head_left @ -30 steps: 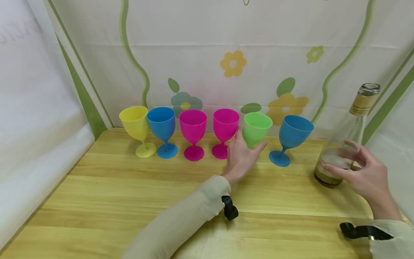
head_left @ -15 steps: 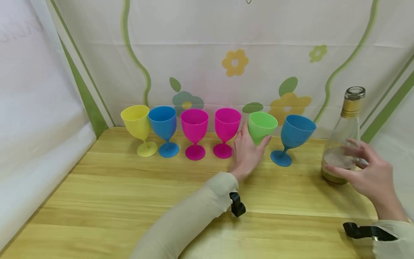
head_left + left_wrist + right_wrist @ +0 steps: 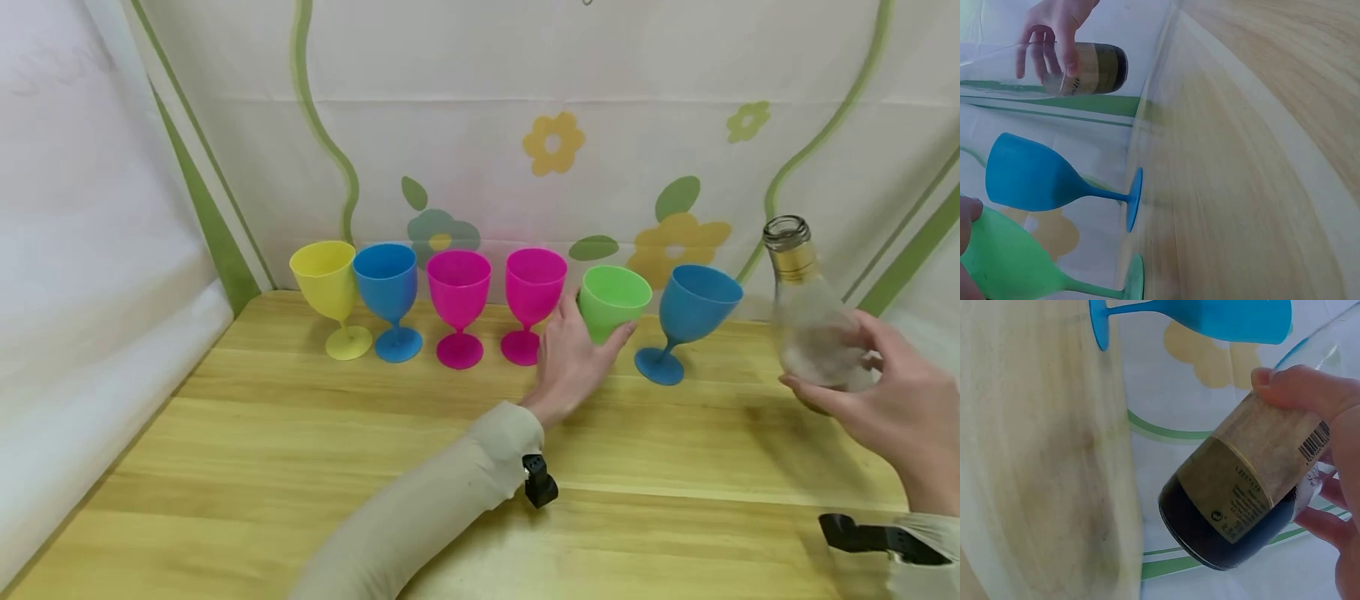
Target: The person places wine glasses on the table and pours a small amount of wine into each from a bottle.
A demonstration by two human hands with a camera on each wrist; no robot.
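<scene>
**Green goblet gripped, bottle held off the wood**

The left hand wraps around the bowl of the green goblet, thumb on one side and fingers curled against the other. The goblet's foot rests on the wooden surface, as the left wrist view shows. Just to the right of the green goblet stands a blue goblet, close to it but apart. To the left of the green goblet runs a row of four more: a pink goblet nearest, then a second pink goblet, a second blue goblet and a yellow goblet farthest away.

Well to the right of the green goblet, past the blue one, the right hand grips the glass bottle around its lower body, fingers curled over its label. The bottle is tilted, neck leaning towards the goblets, and its base is clear of the surface. A flowered cloth hangs behind the row.
</scene>
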